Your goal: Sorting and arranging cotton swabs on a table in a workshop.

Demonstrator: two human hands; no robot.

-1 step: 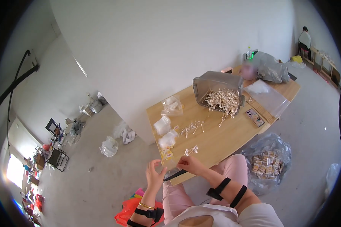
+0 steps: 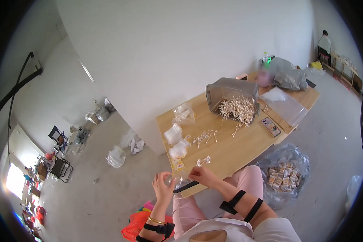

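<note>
A small clear plastic bag (image 2: 182, 176) is stretched between my hands over the near left corner of the table. My left hand (image 2: 162, 188) has its fingers curved, with thumb and forefinger at the bag's left side. The bag's other side is pinched in the closed fingers of my right hand (image 2: 203, 176). Just beyond that hand lies a small bunch of cotton swabs (image 2: 203, 161). More loose cotton swabs (image 2: 205, 137) are scattered farther up the table. A grey translucent bin (image 2: 230, 85) lies on its side, with a heap of cotton swabs spilling from its mouth.
Bags of white material (image 2: 174, 135) and yellow-white cards (image 2: 177, 164) line the table's left side. A phone (image 2: 271, 126) lies at right, near a plastic sheet (image 2: 288, 105). A clear bag of small packs (image 2: 284, 175) stands on the floor, a red bag (image 2: 137, 226) by my left arm.
My left hand has shifted slightly left, and its thumb and forefinger are a little closer together. The clear bag between my hands shows more plainly. My right hand has hardly moved.
</note>
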